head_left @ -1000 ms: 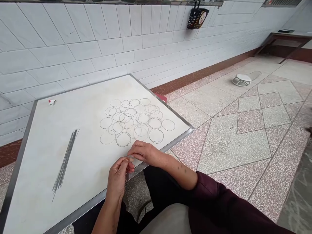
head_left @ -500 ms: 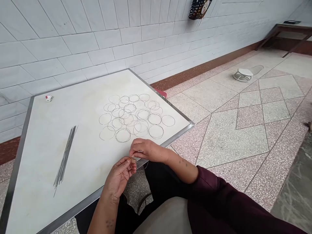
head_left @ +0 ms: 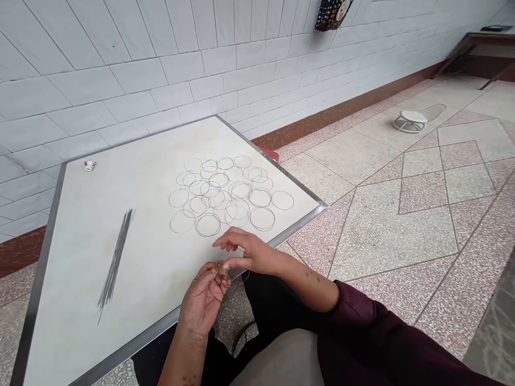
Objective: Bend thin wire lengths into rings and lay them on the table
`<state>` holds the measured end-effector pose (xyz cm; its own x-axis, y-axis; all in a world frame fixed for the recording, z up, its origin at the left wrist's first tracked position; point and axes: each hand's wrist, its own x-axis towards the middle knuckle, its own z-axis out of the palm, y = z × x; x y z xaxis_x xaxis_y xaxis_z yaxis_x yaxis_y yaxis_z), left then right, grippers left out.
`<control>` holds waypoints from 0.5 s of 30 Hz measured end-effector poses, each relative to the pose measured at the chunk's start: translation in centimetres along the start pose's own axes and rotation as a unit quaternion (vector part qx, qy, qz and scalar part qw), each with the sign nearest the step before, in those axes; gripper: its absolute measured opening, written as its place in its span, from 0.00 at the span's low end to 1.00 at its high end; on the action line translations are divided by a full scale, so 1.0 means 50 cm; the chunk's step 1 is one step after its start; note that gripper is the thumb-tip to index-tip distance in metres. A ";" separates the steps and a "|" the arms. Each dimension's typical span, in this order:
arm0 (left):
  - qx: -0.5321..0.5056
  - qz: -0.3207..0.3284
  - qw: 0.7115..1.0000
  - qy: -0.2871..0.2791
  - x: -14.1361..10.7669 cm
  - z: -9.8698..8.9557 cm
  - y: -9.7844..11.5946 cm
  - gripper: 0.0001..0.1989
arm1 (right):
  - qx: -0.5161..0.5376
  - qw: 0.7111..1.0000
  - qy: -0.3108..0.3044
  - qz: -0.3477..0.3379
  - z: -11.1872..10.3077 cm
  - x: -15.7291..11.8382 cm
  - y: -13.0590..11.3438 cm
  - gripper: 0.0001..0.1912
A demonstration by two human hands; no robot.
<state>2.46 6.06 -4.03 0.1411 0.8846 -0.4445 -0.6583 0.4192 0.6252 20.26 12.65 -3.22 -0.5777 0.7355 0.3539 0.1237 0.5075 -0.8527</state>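
Note:
Over the table's front edge, my left hand (head_left: pixel 204 300) pinches a thin wire ring (head_left: pixel 248 276), which is mostly hidden behind the fingers. A small tan band or wrap shows at the fingertips; I cannot make out what it is. My right hand (head_left: pixel 251 253) is open, thumb reaching to the left fingertips and the other fingers raised apart. Just beyond the hands, several thin wire rings (head_left: pixel 208 225) lie flat and overlapping on the white table (head_left: pixel 156 284). To the left rests a bundle of straight grey wires (head_left: pixel 116 257).
A small white and red object (head_left: pixel 90 165) sits at the table's far left corner. Behind the table stands a tiled wall (head_left: pixel 132 80) with a dark patterned bag (head_left: pixel 332 15) hanging on it. A low white seat (head_left: pixel 411 121) is on the floor at right.
My right hand has opened from its pinch, its fingers lifting away from the left fingertips. The left hand keeps its hold. The whole view has shifted slightly.

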 end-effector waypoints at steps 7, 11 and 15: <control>-0.101 0.088 0.989 0.061 -0.005 0.015 -0.007 0.09 | -0.062 0.997 0.036 0.023 0.019 -0.011 -0.002 0.60; -0.093 0.096 0.990 0.051 -0.013 0.028 -0.012 0.09 | -0.065 0.997 0.050 0.009 0.039 -0.010 -0.002 0.57; -0.069 0.133 0.986 0.071 -0.019 0.036 -0.014 0.10 | -0.069 0.994 0.078 -0.025 0.049 -0.010 -0.009 0.50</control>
<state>4.14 5.30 -2.91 -0.1491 0.9180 -0.3675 -0.7537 0.1351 0.6432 18.51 10.94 -3.99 -0.4552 0.7630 0.4589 0.2134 0.5938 -0.7758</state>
